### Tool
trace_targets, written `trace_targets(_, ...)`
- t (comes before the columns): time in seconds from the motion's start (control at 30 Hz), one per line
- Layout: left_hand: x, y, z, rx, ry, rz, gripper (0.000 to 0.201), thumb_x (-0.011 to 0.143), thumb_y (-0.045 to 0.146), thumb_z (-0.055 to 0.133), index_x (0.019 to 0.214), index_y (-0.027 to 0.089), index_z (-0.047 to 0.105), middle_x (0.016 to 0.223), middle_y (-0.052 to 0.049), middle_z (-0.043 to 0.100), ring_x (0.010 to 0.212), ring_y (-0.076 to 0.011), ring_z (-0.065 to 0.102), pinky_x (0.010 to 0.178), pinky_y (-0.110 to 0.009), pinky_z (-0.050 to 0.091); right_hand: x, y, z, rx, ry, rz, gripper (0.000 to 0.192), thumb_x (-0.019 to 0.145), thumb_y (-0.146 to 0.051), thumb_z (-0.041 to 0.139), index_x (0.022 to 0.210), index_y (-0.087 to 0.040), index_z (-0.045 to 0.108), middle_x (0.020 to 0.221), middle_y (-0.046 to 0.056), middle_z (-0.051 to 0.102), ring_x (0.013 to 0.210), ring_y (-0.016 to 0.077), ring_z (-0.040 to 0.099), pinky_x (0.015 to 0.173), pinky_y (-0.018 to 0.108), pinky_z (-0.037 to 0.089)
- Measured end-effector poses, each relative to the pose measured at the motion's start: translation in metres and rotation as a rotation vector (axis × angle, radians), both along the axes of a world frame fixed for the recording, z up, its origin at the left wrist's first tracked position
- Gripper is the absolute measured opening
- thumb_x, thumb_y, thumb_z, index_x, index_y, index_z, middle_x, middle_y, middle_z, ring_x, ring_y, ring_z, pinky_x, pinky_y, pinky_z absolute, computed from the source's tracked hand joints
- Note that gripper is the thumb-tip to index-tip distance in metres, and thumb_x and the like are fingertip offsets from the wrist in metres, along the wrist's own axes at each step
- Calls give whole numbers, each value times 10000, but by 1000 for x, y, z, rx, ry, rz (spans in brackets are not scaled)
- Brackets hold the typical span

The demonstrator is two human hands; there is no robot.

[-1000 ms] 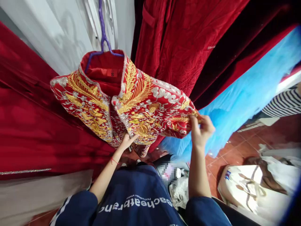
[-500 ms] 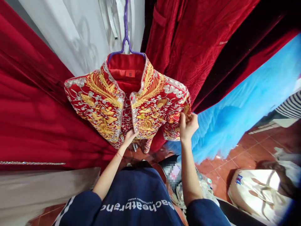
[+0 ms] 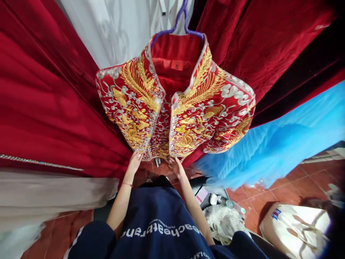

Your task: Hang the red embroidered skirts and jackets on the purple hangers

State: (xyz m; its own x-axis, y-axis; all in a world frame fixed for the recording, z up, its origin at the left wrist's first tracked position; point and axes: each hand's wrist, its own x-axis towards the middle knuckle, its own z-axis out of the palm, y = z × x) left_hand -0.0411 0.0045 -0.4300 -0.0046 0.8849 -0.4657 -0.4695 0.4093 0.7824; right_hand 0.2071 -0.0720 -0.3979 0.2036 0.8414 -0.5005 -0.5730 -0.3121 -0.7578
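A short red jacket (image 3: pixel 185 118) with gold and silver embroidery hangs from a purple hanger (image 3: pixel 184 21), its front open. A small red label (image 3: pixel 177 65) marked S shows inside the collar. At the bottom hem of the left front panel, my left hand (image 3: pixel 134 162) pinches the jacket's edge. My right hand (image 3: pixel 175 166) is at the lower corner of the other front panel, fingers closed on the hem. The two hands are apart, with the jacket's open front between them.
Red drapes (image 3: pixel 40 93) hang at left, dark red velvet garments (image 3: pixel 269 46) at right. A fluffy blue dress (image 3: pixel 291 133) reaches near the tiled floor. A cream bag (image 3: pixel 293 226) stands lower right, near clear bottles (image 3: pixel 229 203) and white lacy cloth (image 3: pixel 226 223).
My right hand has left the sleeve and come down to the front hem. My left hand has moved from the opening's edge to the left panel's hem. The jacket looks nearer.
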Motion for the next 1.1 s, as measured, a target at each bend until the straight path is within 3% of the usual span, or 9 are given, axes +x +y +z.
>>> trace_targets(0.13, 9, 5, 7, -43, -61, -13, 265, 800, 206, 706, 1062, 206, 663, 1169, -75, 736, 1245, -212, 613, 1114, -371, 434, 18, 14, -11, 5, 9, 51, 312, 792, -490, 751, 819, -216, 604, 773, 7, 672, 794, 183, 656, 760, 331, 555)
trace_targets(0.27, 25, -21, 17, -83, -128, -93, 236, 765, 153, 748, 995, 170, 702, 1055, -73, 770, 1083, -212, 691, 1042, -361, 495, 13, 11, -13, 14, 34, 120, 269, 936, -406, 643, 988, -141, 650, 915, 25, 680, 786, 135, 653, 744, 315, 568)
trace_targets(0.47, 66, -53, 28, -206, -162, -244, 254, 711, 98, 797, 956, 131, 741, 975, -106, 781, 907, -219, 733, 937, -372, 550, -17, -6, -2, 96, 135, 107, 404, 617, -456, 880, 897, -223, 705, 982, 19, 756, 970, 206, 696, 847, 298, 563)
trace_targets(0.6, 85, -58, 31, -228, -192, -261, 271, 729, 95, 781, 987, 177, 753, 1090, -88, 769, 979, -202, 725, 911, -320, 559, -21, -10, 7, 116, 176, 83, 393, 615, -441, 866, 917, -239, 715, 1019, 22, 764, 994, 214, 704, 863, 332, 568)
trace_targets(0.83, 97, -61, 36, -262, -276, -269, 216, 713, 72, 766, 908, 164, 753, 1000, -87, 777, 953, -196, 725, 891, -304, 553, -15, -22, 17, 152, 125, -1, 401, 565, -334, 891, 899, -237, 692, 948, 8, 763, 979, 200, 700, 905, 333, 537)
trace_targets(0.97, 106, -66, 38, -323, -333, -282, 247, 722, 26, 740, 913, 182, 750, 965, -68, 773, 899, -182, 717, 855, -307, 548, -9, -30, 11, 130, 111, -47, 358, 577, -369, 881, 825, -222, 669, 862, 11, 746, 864, 187, 687, 818, 321, 536)
trace_targets(1.1, 111, -74, 40, -389, -375, -219, 183, 744, -9, 688, 779, 170, 711, 834, -37, 745, 740, -131, 675, 726, -263, 530, 0, -33, 7, 113, 113, -48, 357, 553, -367, 894, 737, -219, 626, 700, -23, 674, 695, 142, 611, 681, 274, 499)
